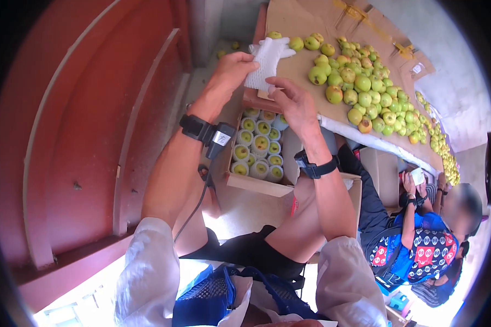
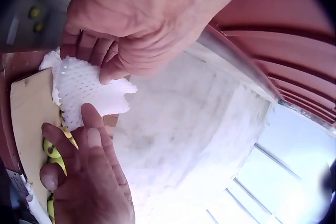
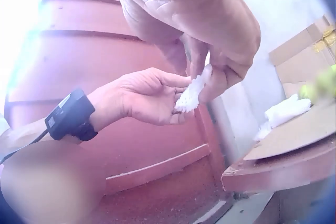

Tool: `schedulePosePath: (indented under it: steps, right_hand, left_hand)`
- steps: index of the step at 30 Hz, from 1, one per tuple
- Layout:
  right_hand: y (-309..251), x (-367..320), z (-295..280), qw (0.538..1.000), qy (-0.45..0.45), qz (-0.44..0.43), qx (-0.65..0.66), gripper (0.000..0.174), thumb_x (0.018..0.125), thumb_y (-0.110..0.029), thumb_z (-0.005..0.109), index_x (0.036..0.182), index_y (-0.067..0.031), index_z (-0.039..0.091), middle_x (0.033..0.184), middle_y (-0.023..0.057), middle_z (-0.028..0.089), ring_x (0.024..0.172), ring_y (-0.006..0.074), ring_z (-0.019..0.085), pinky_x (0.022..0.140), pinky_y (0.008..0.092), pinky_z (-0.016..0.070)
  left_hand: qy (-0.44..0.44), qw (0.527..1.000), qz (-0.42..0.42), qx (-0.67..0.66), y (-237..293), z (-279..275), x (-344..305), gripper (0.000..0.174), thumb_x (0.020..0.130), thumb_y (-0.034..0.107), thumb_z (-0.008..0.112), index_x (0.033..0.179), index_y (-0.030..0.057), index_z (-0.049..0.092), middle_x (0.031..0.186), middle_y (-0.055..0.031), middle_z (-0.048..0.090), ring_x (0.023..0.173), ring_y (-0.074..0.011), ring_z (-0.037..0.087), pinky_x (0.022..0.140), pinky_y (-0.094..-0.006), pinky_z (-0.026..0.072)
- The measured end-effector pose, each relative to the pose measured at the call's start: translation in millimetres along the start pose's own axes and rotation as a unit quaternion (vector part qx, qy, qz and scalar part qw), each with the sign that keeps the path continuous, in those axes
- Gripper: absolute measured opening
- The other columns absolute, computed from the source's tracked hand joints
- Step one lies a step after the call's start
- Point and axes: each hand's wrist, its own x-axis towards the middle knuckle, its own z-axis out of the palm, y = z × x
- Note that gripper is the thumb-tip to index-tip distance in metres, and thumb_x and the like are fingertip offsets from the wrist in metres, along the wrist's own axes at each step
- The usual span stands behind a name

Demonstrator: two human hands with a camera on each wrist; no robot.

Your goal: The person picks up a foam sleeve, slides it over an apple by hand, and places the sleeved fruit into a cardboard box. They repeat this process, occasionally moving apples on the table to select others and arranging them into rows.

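My left hand point(image 1: 235, 70) pinches a white foam fruit net point(image 1: 266, 61) between thumb and fingers, above the table's near corner. At the net's lower edge, my right hand point(image 1: 297, 106) has its thumb and fingertips on the foam, pinching it in the right wrist view. The net point(image 2: 86, 85) looks flat, with rows of small slits, in the left wrist view. More white foam nets point(image 3: 286, 109) lie on the cardboard-covered table. Below my hands stands a cardboard box point(image 1: 256, 185) with rows of green apples point(image 1: 261, 144) in foam nets.
Loose green apples point(image 1: 365, 90) are heaped across the cardboard tabletop point(image 1: 303, 71). A red metal door point(image 1: 87, 125) stands close on the left. At the right another person point(image 1: 420, 240) sits by the table, holding something white. An open carton point(image 1: 379, 171) stands under the table edge.
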Motion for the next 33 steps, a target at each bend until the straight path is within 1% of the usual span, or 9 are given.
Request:
schedulePosePath:
  steps: [5, 8, 9, 12, 15, 21, 25, 28, 33]
  right_hand:
    - [18, 10, -8, 0.996, 0.076, 0.038, -0.008, 0.035, 0.093, -0.028, 0.068, 0.106, 0.0047, 0.067, 0.100, 0.0142, 0.070, 0.089, 0.0185, 0.066, 0.080, 0.0323, 0.0516]
    - [21, 13, -12, 0.986, 0.164, 0.021, 0.020, 0.039, 0.092, -0.028, 0.071, 0.106, 0.0070, 0.066, 0.100, 0.0152, 0.070, 0.089, 0.0201, 0.066, 0.080, 0.0327, 0.0517]
    - [17, 11, -11, 0.983, 0.180, -0.003, 0.033, 0.035, 0.092, -0.023, 0.070, 0.109, 0.0070, 0.065, 0.099, 0.0138, 0.070, 0.090, 0.0199, 0.066, 0.080, 0.0323, 0.0520]
    - [7, 5, -18, 0.975, 0.121, 0.045, 0.182, 0.022, 0.092, -0.017, 0.071, 0.106, -0.0009, 0.067, 0.093, 0.0011, 0.068, 0.077, 0.0066, 0.058, 0.066, 0.0207, 0.0442]
    - [1, 3, -22, 0.943, 0.096, 0.075, 0.311, 0.018, 0.092, -0.014, 0.070, 0.106, -0.0027, 0.068, 0.091, -0.0018, 0.067, 0.070, 0.0013, 0.052, 0.060, 0.0181, 0.0393]
    - [4, 1, -24, 0.965, 0.102, 0.088, 0.226, 0.017, 0.093, -0.014, 0.069, 0.107, -0.0036, 0.070, 0.092, -0.0026, 0.068, 0.065, 0.0008, 0.047, 0.059, 0.0180, 0.0382]
    - [0, -4, -26, 0.963, 0.079, 0.103, 0.236, 0.021, 0.093, -0.016, 0.069, 0.110, -0.0025, 0.070, 0.095, -0.0019, 0.068, 0.066, 0.0013, 0.047, 0.060, 0.0181, 0.0394]
    - [3, -4, -28, 0.961, 0.082, 0.107, 0.240, 0.024, 0.094, -0.017, 0.068, 0.113, -0.0016, 0.070, 0.096, -0.0015, 0.068, 0.066, 0.0017, 0.047, 0.061, 0.0183, 0.0410]
    - [5, -5, -34, 0.955, 0.072, 0.106, 0.268, 0.025, 0.095, -0.017, 0.067, 0.113, -0.0014, 0.069, 0.094, -0.0018, 0.068, 0.065, 0.0018, 0.048, 0.060, 0.0173, 0.0426]
  left_hand:
    - [-0.066, 0.997, -0.008, 0.037, -1, 12, -1, 0.034, 0.092, 0.024, 0.067, 0.116, -0.0006, 0.067, 0.100, -0.0036, 0.068, 0.091, -0.0123, 0.059, 0.083, -0.0288, 0.0464]
    - [-0.093, 0.993, -0.024, 0.064, -2, 19, -5, 0.034, 0.094, 0.023, 0.065, 0.118, -0.0007, 0.065, 0.103, -0.0036, 0.068, 0.092, -0.0125, 0.060, 0.085, -0.0289, 0.0467]
    - [-0.102, 0.993, -0.028, 0.054, -3, 20, -4, 0.035, 0.094, 0.023, 0.064, 0.119, -0.0008, 0.065, 0.105, -0.0038, 0.067, 0.093, -0.0126, 0.060, 0.085, -0.0290, 0.0467]
    - [-0.116, 0.992, -0.043, 0.036, -5, 22, -4, 0.037, 0.096, 0.024, 0.063, 0.123, -0.0015, 0.062, 0.109, -0.0042, 0.067, 0.095, -0.0129, 0.060, 0.087, -0.0290, 0.0468]
    - [-0.106, 0.992, -0.062, -0.014, -6, 25, -2, 0.036, 0.095, 0.022, 0.065, 0.122, -0.0021, 0.064, 0.108, -0.0061, 0.068, 0.096, -0.0138, 0.063, 0.085, -0.0293, 0.0488]
    - [-0.111, 0.991, -0.071, -0.004, 2, 32, -7, 0.037, 0.096, 0.025, 0.065, 0.121, -0.0032, 0.064, 0.108, -0.0073, 0.069, 0.098, -0.0143, 0.065, 0.086, -0.0295, 0.0505]
    - [-0.086, 0.994, -0.057, -0.034, 0, 34, -4, 0.039, 0.096, 0.027, 0.065, 0.122, -0.0029, 0.063, 0.109, -0.0077, 0.069, 0.098, -0.0149, 0.066, 0.086, -0.0305, 0.0515]
    - [-0.114, 0.984, -0.072, -0.119, -1, 30, -3, 0.038, 0.097, 0.026, 0.065, 0.122, -0.0016, 0.063, 0.110, -0.0086, 0.070, 0.100, -0.0165, 0.067, 0.087, -0.0313, 0.0522]
    - [-0.151, 0.983, -0.077, -0.066, 0, 35, -6, 0.035, 0.096, 0.024, 0.065, 0.121, -0.0018, 0.064, 0.113, -0.0095, 0.070, 0.100, -0.0183, 0.068, 0.090, -0.0315, 0.0531]
